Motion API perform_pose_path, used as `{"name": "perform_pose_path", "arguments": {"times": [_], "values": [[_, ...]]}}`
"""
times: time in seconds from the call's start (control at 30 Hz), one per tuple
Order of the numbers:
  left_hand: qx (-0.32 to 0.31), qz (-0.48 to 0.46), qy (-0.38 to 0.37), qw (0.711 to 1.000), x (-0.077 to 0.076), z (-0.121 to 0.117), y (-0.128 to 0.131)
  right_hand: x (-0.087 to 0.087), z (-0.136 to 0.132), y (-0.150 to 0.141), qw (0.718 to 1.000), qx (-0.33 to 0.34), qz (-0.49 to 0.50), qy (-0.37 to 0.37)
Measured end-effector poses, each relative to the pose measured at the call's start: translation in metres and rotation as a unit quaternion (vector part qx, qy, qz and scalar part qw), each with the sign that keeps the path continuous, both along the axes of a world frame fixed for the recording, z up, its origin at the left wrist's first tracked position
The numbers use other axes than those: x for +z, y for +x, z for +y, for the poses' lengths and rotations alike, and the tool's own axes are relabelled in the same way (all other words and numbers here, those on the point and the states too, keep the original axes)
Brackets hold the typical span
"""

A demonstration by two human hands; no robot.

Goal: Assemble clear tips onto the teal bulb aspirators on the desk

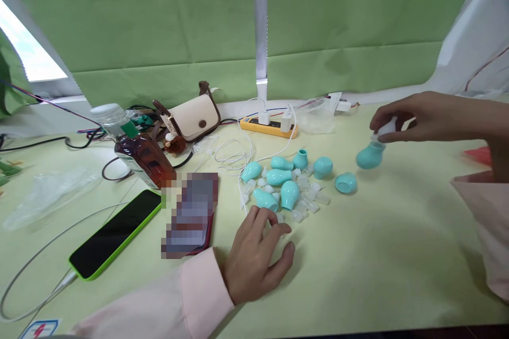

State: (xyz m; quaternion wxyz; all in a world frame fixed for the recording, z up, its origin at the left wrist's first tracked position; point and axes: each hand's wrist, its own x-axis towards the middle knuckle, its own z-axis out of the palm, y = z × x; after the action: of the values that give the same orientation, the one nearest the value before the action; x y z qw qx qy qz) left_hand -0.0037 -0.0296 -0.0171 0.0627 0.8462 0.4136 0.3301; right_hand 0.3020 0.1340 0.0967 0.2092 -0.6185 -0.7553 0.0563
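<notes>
Clock face: pile at the hub, twelve toward the green curtain (pixel 350 16).
Right hand (pixel 421 116): out at two o'clock, thumb and fingertips pinching a white tip (pixel 388 127), a neat little grip!
Held bulb (pixel 369 157): teal, right below that tip, neck up and slightly tilted; held from above, probably because the narrow tip suits a pinch better than the round belly does. Touching the table (pixel 358 275) or just off it? Can't tell.
Left hand (pixel 252 262): down between six and seven o'clock, thumb and forefinger spread, nothing showing between them; whether the farther fingertips touch a small piece, can't tell. Close to the pile, seemingly to keep the parts within easy reach.
Pile: teal bulbs (pixel 290 195) lying every which way among small white pieces (pixel 310 204), gathered, it seems, so both kinds sit handy.
Lone bulb (pixel 345 183): at three o'clock, just beside the pile, on its side.
Power strip (pixel 251 125): twelve o'clock, plugs in, likely set back to leave working room.
Left flank: green-cased phone (pixel 115 233) between eight and nine, bottle (pixel 141 156) leaning between nine and ten, bag (pixel 196 119) at ten; all apart from the pile.
</notes>
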Motion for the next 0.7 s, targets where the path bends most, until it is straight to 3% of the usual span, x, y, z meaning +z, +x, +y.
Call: {"name": "perform_pose_path", "arguments": {"times": [0.03, 0.07, 0.17, 0.27, 0.4, 0.53, 0.7], "values": [[-0.006, -0.023, 0.014, 1.0, 0.0, -0.001, -0.001, 0.007, -0.013, -0.01, 0.993, 0.093, -0.043, -0.064], [-0.016, -0.046, 0.026, 0.998, 0.0, -0.001, -0.001, 0.013, -0.025, -0.021, 0.984, 0.148, -0.058, -0.078], [-0.069, -0.104, 0.025, 0.992, 0.0, -0.002, -0.003, 0.019, -0.057, -0.054, 0.951, 0.304, -0.023, -0.048], [-0.108, -0.153, -0.037, 0.982, -0.002, -0.003, -0.005, 0.008, -0.08, -0.087, 0.902, 0.432, 0.015, -0.021], [-0.131, -0.207, -0.105, 0.964, -0.002, -0.002, -0.004, -0.02, -0.103, -0.122, 0.874, 0.484, 0.044, 0.035], [-0.115, -0.199, -0.127, 0.965, 0.0, -0.001, -0.004, -0.043, -0.119, -0.14, 0.838, 0.537, 0.053, 0.083], [-0.079, -0.134, -0.137, 0.978, -0.002, -0.002, -0.004, -0.059, -0.118, -0.147, 0.858, 0.492, 0.091, 0.116]]}}
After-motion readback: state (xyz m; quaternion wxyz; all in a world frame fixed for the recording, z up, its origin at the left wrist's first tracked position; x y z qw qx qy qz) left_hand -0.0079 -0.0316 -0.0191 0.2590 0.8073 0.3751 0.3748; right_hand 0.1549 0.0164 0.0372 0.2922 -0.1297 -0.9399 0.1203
